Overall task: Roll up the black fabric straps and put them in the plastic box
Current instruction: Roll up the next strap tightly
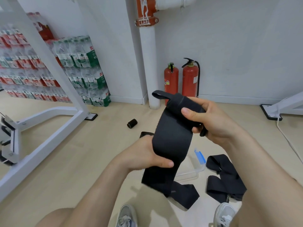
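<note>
Black strap (170,141) is up in front of me. My right hand (211,122) curls around its rolled top end, thumb pressing on the roll. My left hand (144,154) grips the band lower down, thumb across the front. The tail drops to the floor on the near side of the clear plastic box (191,169), which sits below my hands. A second strap (224,177) lies loose, right of the box. One rolled strap (132,123) rests farther off, left of the fire extinguishers (190,79).
</note>
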Available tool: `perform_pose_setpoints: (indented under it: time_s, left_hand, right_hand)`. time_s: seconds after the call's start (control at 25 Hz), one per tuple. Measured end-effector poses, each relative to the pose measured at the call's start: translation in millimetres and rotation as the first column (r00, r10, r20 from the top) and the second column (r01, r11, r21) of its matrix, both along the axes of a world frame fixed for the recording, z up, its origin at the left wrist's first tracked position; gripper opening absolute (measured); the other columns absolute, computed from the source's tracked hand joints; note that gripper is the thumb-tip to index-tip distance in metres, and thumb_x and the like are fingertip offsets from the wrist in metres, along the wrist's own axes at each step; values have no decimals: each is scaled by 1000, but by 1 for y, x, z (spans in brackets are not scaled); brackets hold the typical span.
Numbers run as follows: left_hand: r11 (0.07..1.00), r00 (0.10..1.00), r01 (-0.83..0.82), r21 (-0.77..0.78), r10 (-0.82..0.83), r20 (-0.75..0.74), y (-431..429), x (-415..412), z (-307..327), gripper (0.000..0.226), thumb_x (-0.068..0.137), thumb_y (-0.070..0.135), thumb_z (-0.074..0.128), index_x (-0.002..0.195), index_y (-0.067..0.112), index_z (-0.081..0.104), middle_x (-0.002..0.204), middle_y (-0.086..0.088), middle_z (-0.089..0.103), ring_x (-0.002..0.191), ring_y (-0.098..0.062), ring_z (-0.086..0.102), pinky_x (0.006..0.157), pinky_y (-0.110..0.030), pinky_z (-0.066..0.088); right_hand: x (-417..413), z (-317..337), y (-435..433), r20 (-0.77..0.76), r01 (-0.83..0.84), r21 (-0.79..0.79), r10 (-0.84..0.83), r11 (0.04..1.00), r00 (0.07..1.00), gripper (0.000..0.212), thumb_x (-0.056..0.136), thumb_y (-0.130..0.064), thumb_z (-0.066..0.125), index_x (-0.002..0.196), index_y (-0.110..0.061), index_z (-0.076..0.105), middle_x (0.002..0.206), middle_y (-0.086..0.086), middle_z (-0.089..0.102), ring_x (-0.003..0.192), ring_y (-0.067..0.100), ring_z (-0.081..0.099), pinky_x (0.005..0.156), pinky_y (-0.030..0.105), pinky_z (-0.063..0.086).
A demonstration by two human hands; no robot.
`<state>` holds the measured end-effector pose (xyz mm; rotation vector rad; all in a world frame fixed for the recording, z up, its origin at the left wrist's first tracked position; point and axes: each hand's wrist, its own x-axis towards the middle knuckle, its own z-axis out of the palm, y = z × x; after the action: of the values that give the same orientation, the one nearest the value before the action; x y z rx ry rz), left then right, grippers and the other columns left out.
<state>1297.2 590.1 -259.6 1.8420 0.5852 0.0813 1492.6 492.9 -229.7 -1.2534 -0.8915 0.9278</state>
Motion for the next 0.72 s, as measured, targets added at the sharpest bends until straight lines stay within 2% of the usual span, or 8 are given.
perform_pose_setpoints:
  time_s: [0.12,0.16,0.24,0.28,0.4,0.52,0.6,0.72]
  left_hand:
    - [968,997,-76,240,80,-5,-6,10,-7,36,66,23,84,100,21,69,118,13,62,116,-14,56,100,-38,48]
    - [879,990,-118,463,139,-12,-8,11,-9,26,70,27,83,92,20,71,125,21,51,123,-14,43,105,-36,40]
    - [506,984,-146,850,162,72,-16,11,-12,15,77,33,77,79,19,75,136,21,42,125,-15,25,107,-39,28]
    - [367,984,-172,914,114,139,-20,10,-14,17,76,35,74,73,19,76,137,15,45,122,-18,27,104,-42,29]
    - [191,981,-189,963,7,191,-28,5,-11,29,76,40,62,66,15,73,127,2,57,118,-26,38,96,-44,40]
    - [10,976,-149,989,-158,149,-33,4,-6,25,78,36,65,68,12,67,105,-2,65,110,-25,51,104,-47,39]
    - [-12,982,-126,992,-143,123,-38,5,-6,33,83,43,55,64,18,61,73,2,61,80,-19,59,99,-37,42]
    - [173,982,10,985,182,-42,-57,10,9,42,93,55,40,65,24,37,50,7,42,48,-18,35,49,-24,30]
  right_hand:
    - [6,-8,6,118,233,0,-231,973,966,33,86,-8,73,114,-25,67,98,-4,71,84,13,69,53,22,53]
    - [8,-11,9,127,326,9,-324,945,937,34,86,-9,74,114,-26,65,102,-4,70,89,15,69,55,24,55]
    - [14,-20,15,131,479,41,-479,877,868,35,85,-10,75,112,-29,63,106,-5,66,96,18,68,58,26,58]
    - [18,-23,18,140,525,64,-528,849,838,35,85,-12,76,108,-34,62,105,-8,65,98,19,67,60,28,59]
    - [20,-30,24,292,566,149,-583,811,758,42,81,-16,78,92,-51,55,96,-22,63,97,15,66,78,41,60]
    - [18,-38,29,457,612,233,-641,756,617,35,81,-19,76,104,-36,56,101,-13,64,97,15,62,87,36,53]
    - [18,-43,31,489,630,264,-665,730,565,36,81,-19,75,110,-28,56,106,-6,65,97,17,60,87,33,50]
    - [19,-48,32,523,650,256,-668,716,530,38,83,-18,73,117,-24,56,112,-3,63,100,18,59,84,28,45]
